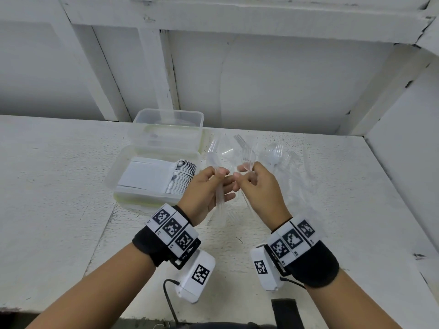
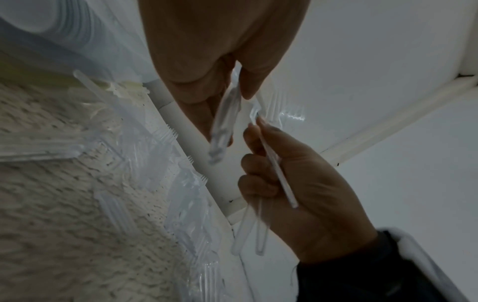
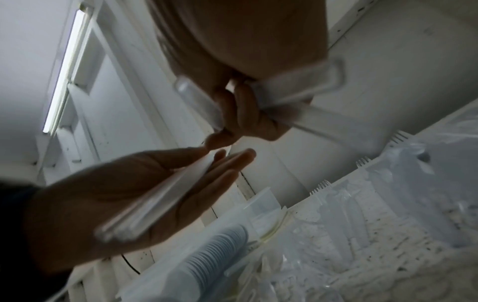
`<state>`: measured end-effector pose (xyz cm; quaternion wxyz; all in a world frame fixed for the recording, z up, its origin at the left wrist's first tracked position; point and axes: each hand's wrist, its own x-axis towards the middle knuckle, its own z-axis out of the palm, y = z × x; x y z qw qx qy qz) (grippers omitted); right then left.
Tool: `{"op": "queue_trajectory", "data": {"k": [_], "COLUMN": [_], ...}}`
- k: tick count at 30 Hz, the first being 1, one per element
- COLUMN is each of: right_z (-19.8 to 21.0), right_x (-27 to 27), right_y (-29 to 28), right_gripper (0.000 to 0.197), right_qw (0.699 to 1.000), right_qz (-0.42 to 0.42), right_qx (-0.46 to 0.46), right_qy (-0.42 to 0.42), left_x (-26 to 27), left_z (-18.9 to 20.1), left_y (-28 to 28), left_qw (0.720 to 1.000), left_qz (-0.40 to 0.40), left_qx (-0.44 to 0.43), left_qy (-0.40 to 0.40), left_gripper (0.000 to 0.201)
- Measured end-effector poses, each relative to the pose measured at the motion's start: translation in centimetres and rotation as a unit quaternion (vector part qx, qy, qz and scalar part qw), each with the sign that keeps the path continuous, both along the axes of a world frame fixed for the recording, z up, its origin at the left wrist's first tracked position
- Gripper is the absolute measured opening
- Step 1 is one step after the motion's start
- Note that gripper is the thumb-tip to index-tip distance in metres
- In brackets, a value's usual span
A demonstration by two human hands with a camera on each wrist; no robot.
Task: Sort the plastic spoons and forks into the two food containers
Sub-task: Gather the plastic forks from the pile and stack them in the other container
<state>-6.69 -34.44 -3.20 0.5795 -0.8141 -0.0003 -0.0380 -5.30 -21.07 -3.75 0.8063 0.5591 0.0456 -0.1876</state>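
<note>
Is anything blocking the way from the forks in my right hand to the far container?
Nothing visible blocks it. The right hand holds the forks above the table, and the far container stands open-topped behind the near container of stacked spoons. The left hand, holding cutlery, sits beside that path.

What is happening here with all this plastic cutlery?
A person is sorting clear plastic cutlery at a white table. The left hand holds a few pieces, and the right hand holds forks. The near container already holds a row of stacked spoons. More forks lie loose on the table.
</note>
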Motion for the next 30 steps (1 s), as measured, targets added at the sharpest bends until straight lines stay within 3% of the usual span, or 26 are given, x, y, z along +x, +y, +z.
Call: {"op": "queue_trajectory", "data": {"k": [4,8,11,18,21,25,30], "right_z": [-0.5,-0.6,0.0,0.8,0.3,-0.3,-0.9], "right_x": [-0.4,-0.7,-0.6,-0.2,0.1,0.2,0.1], "right_y": [0.5,1.0,0.7,-0.5,-0.5,-0.2,0.9], "right_gripper": [0.034,0.025,0.035,0.008,0.018,0.017,0.02], "right_qw": [0.997,0.997,0.997,0.999,0.999,0.999,0.999], "right_qz": [-0.018,0.009,0.02,0.023,0.004,-0.029,-0.038], "right_qx": [-0.056,-0.047,-0.066,-0.024,-0.001,0.013,-0.024], "right_qy": [-0.056,-0.057,-0.039,0.027,0.035,0.033,0.006], "left_x": [0.0,-0.2,-0.2,0.0,0.1,0.0,0.0], "left_z": [-0.2,0.1,-0.1,-0.5,-0.7,-0.5,-0.3], "left_y": [-0.3,-0.3,0.0,0.2,0.1,-0.3,-0.7], "left_qw": [1.0,1.0,0.999,0.999,0.999,0.999,0.998], "left_qz": [0.005,-0.009,-0.017,-0.006,0.004,-0.004,-0.001], "left_qx": [-0.012,-0.018,-0.032,-0.001,0.018,-0.007,-0.047], "left_qy": [0.008,0.004,0.02,0.044,0.037,0.031,0.038], "left_gripper": [0.024,0.026,0.024,0.012,0.015,0.014,0.007]}}
